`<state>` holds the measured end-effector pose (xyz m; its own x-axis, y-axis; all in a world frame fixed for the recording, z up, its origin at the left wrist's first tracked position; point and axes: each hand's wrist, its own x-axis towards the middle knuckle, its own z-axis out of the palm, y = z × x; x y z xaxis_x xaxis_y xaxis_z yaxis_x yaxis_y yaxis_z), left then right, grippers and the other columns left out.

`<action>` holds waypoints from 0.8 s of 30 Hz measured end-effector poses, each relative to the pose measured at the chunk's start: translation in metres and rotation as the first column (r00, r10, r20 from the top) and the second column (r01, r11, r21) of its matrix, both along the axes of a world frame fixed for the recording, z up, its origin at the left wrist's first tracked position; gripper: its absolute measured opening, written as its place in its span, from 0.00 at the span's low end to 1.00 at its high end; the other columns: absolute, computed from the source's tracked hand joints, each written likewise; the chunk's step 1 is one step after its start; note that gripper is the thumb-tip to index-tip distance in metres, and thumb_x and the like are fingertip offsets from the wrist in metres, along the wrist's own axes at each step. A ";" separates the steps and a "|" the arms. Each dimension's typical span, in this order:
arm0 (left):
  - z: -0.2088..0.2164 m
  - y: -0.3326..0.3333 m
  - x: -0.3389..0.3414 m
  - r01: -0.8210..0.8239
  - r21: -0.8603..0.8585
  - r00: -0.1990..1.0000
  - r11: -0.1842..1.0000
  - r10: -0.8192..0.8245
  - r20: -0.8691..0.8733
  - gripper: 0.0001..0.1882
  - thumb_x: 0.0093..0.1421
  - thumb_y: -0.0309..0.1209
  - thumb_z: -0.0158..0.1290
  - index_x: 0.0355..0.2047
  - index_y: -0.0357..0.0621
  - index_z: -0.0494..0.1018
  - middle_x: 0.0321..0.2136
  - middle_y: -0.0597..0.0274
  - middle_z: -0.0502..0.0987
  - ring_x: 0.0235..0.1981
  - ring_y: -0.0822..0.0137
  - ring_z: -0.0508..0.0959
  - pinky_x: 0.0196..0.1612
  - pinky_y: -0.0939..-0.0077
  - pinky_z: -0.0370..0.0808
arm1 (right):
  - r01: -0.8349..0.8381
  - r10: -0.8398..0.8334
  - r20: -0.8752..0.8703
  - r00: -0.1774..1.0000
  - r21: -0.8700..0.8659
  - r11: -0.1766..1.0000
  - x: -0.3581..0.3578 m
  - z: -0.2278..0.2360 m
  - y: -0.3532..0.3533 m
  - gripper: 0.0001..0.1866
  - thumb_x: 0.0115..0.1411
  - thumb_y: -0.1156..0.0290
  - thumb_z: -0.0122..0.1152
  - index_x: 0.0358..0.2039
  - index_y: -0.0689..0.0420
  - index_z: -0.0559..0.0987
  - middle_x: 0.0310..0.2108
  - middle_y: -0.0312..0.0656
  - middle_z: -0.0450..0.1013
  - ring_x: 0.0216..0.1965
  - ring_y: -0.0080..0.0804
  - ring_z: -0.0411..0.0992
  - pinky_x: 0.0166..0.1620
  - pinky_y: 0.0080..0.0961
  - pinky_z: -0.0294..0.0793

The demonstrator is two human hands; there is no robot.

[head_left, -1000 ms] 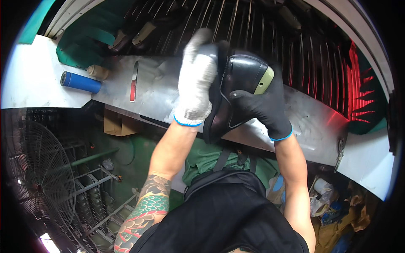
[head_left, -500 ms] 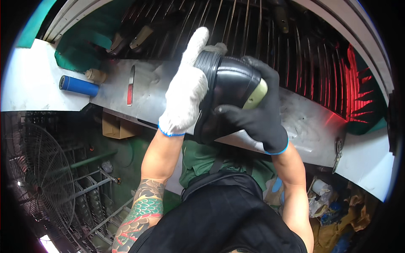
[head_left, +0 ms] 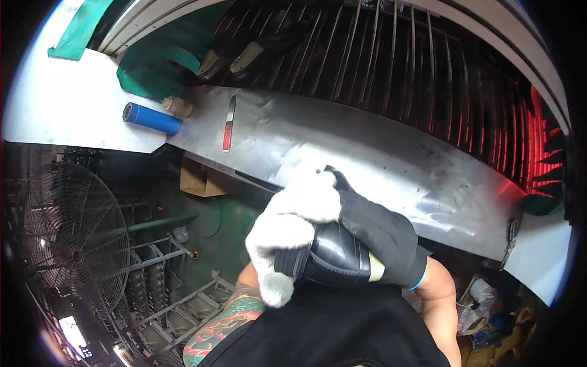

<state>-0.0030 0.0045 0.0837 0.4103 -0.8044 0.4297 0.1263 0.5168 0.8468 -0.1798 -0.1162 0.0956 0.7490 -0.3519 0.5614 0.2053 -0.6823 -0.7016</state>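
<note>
A black leather shoe (head_left: 339, 254) with a dark ribbed sole edge is held close against my apron, below the front edge of the metal bench (head_left: 342, 131). A pale yellow-green piece (head_left: 376, 268) shows at one end of it. My left hand (head_left: 284, 229), in a white knit glove, wraps over the sole side, fingers closed on it. On the other side my right hand (head_left: 385, 235), in a black glove, grips the shoe, its fingertips reaching up near the white glove. Both hands hide part of the shoe.
A red-handled knife (head_left: 227, 131), a blue cylinder (head_left: 150, 118) and a tan roll (head_left: 178, 106) lie at the left. Beyond the bench runs a rack of metal rods (head_left: 367, 67) with shoes (head_left: 247, 58) on it. Scissors (head_left: 509, 244) hang at right; a fan (head_left: 73, 251) stands left.
Both hands have drawn the shoe down from over the bench to my apron and turned it. The white-gloved hand has shifted its hold over the sole; the view has swung slightly.
</note>
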 end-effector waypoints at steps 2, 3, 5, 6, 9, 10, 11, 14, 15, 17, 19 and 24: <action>-0.013 -0.011 0.005 0.004 -0.289 0.973 0.957 0.062 0.220 0.30 0.71 0.55 0.49 0.58 0.41 0.71 0.49 0.30 0.77 0.48 0.36 0.78 0.53 0.35 0.73 | 0.015 -0.016 -0.039 0.999 -0.009 1.000 -0.003 -0.003 0.014 0.25 0.56 0.73 0.67 0.55 0.66 0.79 0.56 0.57 0.77 0.59 0.57 0.77 0.58 0.46 0.81; -0.019 -0.016 0.006 0.030 -0.432 0.947 0.901 0.112 0.300 0.28 0.72 0.53 0.48 0.57 0.39 0.71 0.47 0.31 0.78 0.45 0.35 0.79 0.49 0.35 0.76 | 0.022 -0.023 -0.058 0.998 -0.022 1.000 -0.006 -0.004 0.019 0.24 0.56 0.74 0.66 0.55 0.66 0.79 0.56 0.57 0.77 0.58 0.58 0.77 0.58 0.47 0.81; -0.022 -0.018 0.003 -0.011 -0.502 0.954 0.865 0.159 0.254 0.27 0.72 0.52 0.48 0.57 0.41 0.72 0.47 0.33 0.78 0.45 0.36 0.79 0.48 0.37 0.76 | 0.079 -0.081 -0.014 0.997 -0.094 0.992 -0.006 -0.007 0.032 0.22 0.55 0.75 0.66 0.51 0.68 0.81 0.54 0.59 0.78 0.56 0.57 0.78 0.57 0.49 0.82; -0.026 -0.021 -0.002 -0.028 -0.562 0.965 0.826 0.170 0.201 0.27 0.72 0.53 0.48 0.59 0.45 0.71 0.48 0.33 0.78 0.45 0.37 0.79 0.48 0.37 0.76 | 0.103 -0.102 0.014 0.995 -0.128 0.986 -0.005 -0.009 0.038 0.22 0.54 0.75 0.66 0.50 0.68 0.82 0.53 0.60 0.78 0.56 0.57 0.79 0.57 0.49 0.82; -0.046 -0.001 0.002 -0.106 -0.580 0.958 0.808 0.240 0.158 0.29 0.71 0.54 0.50 0.64 0.51 0.70 0.49 0.35 0.78 0.46 0.38 0.79 0.48 0.38 0.76 | 0.173 -0.162 0.078 0.984 -0.176 0.969 0.001 -0.011 0.051 0.19 0.54 0.75 0.66 0.47 0.69 0.83 0.50 0.61 0.79 0.54 0.56 0.79 0.55 0.48 0.83; -0.050 0.009 0.027 0.022 -0.549 0.907 0.835 0.214 0.362 0.32 0.70 0.54 0.52 0.68 0.53 0.68 0.53 0.34 0.77 0.48 0.38 0.78 0.49 0.38 0.75 | 0.193 -0.180 0.085 0.980 -0.180 0.965 0.002 -0.012 0.054 0.19 0.54 0.75 0.66 0.47 0.69 0.83 0.50 0.61 0.79 0.54 0.56 0.79 0.56 0.48 0.83; -0.055 0.015 0.026 -0.018 -0.470 0.926 0.883 0.192 0.325 0.32 0.70 0.55 0.52 0.68 0.53 0.68 0.53 0.34 0.77 0.49 0.39 0.78 0.50 0.38 0.75 | 0.212 -0.197 0.093 0.976 -0.185 0.960 0.003 -0.013 0.056 0.20 0.54 0.75 0.66 0.47 0.69 0.83 0.50 0.61 0.79 0.54 0.56 0.79 0.56 0.48 0.83; -0.058 0.029 0.012 -0.073 -0.322 0.955 0.944 0.159 0.249 0.31 0.69 0.55 0.52 0.65 0.52 0.68 0.53 0.34 0.77 0.49 0.39 0.78 0.52 0.37 0.74 | 0.095 -0.091 0.032 0.995 -0.128 0.987 0.001 -0.006 0.038 0.20 0.56 0.74 0.65 0.49 0.69 0.82 0.51 0.61 0.79 0.54 0.58 0.79 0.56 0.48 0.82; -0.057 0.025 0.011 -0.071 -0.311 0.958 0.948 0.152 0.243 0.30 0.69 0.55 0.52 0.64 0.52 0.69 0.53 0.34 0.77 0.50 0.39 0.78 0.52 0.37 0.73 | 0.070 -0.069 0.011 0.998 -0.117 0.991 0.001 -0.004 0.032 0.21 0.57 0.74 0.64 0.51 0.69 0.82 0.52 0.62 0.78 0.54 0.58 0.79 0.56 0.48 0.82; -0.053 0.023 0.008 -0.075 -0.302 0.961 0.950 0.150 0.233 0.29 0.69 0.56 0.52 0.61 0.51 0.69 0.52 0.35 0.78 0.50 0.39 0.78 0.53 0.36 0.73 | 0.019 -0.022 -0.031 0.999 -0.093 0.995 0.000 0.000 0.023 0.22 0.58 0.74 0.63 0.53 0.69 0.81 0.53 0.62 0.78 0.55 0.60 0.79 0.57 0.47 0.82; -0.048 0.022 0.008 -0.080 -0.299 0.961 0.951 0.153 0.229 0.28 0.69 0.56 0.53 0.59 0.50 0.70 0.52 0.35 0.78 0.50 0.39 0.78 0.55 0.35 0.72 | 0.038 -0.042 -0.044 0.998 -0.076 0.996 0.002 -0.001 0.025 0.23 0.59 0.74 0.62 0.54 0.70 0.80 0.53 0.63 0.78 0.55 0.61 0.78 0.56 0.46 0.81; -0.033 0.031 0.011 -0.046 -0.295 0.954 0.954 0.129 0.269 0.27 0.69 0.57 0.53 0.52 0.48 0.72 0.50 0.36 0.78 0.51 0.39 0.78 0.57 0.34 0.71 | 0.154 -0.149 0.042 0.988 -0.216 0.964 -0.002 -0.010 0.048 0.22 0.56 0.74 0.64 0.51 0.72 0.81 0.50 0.62 0.79 0.52 0.58 0.80 0.53 0.44 0.83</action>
<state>0.0077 0.0360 0.0512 0.3015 -0.5988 0.7420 -0.1527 0.7378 0.6575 -0.1813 -0.0682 0.0858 0.6811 -0.3275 0.6548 0.1031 -0.8426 -0.5286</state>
